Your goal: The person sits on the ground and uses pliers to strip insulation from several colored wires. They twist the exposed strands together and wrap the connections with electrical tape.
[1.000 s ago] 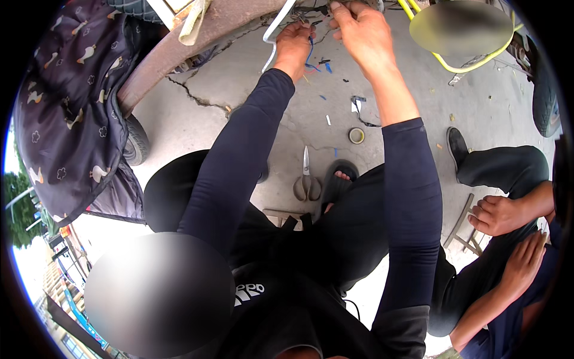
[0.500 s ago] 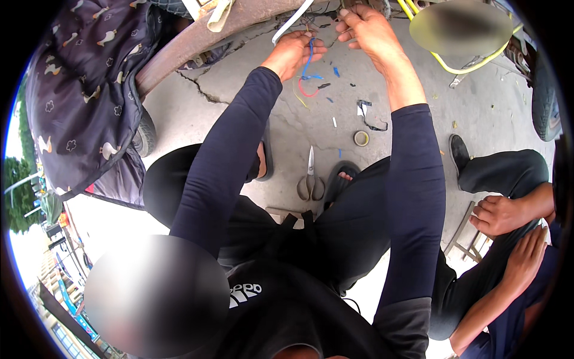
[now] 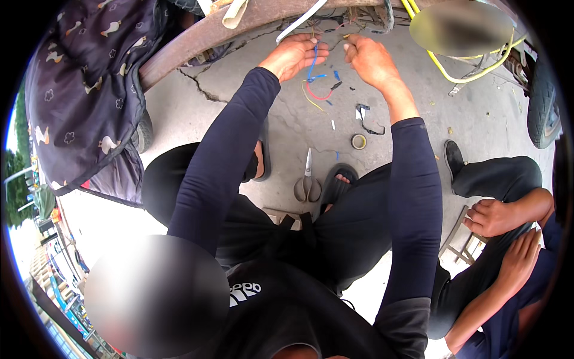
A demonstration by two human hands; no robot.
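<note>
My left hand (image 3: 294,58) is at the top middle with its thumb pinched on thin electrical wires, its other fingers held loosely out. From it hang a blue wire (image 3: 313,63), a red wire (image 3: 320,97) and a yellow wire (image 3: 313,103). To its right, my right hand (image 3: 372,61) is curled, thumb and forefinger pressed together on what looks like a thin wire with a yellowish end (image 3: 346,36). A gap separates the two hands. More wires (image 3: 353,23) show beyond them under a rusty metal bar (image 3: 197,40).
Scissors (image 3: 307,182) lie on the concrete by my sandalled foot (image 3: 341,179). A tape roll (image 3: 358,141), a black tape strip (image 3: 373,127) and blue scraps (image 3: 336,76) are scattered nearby. A patterned cover (image 3: 89,102) hangs left; a yellow tube frame (image 3: 460,79) and a seated person (image 3: 508,215) are right.
My right hand has drawn back toward me and its fingers have curled in. The left hand stays almost in place, with the wires hanging from it swinging slightly. The view has shifted a little.
</note>
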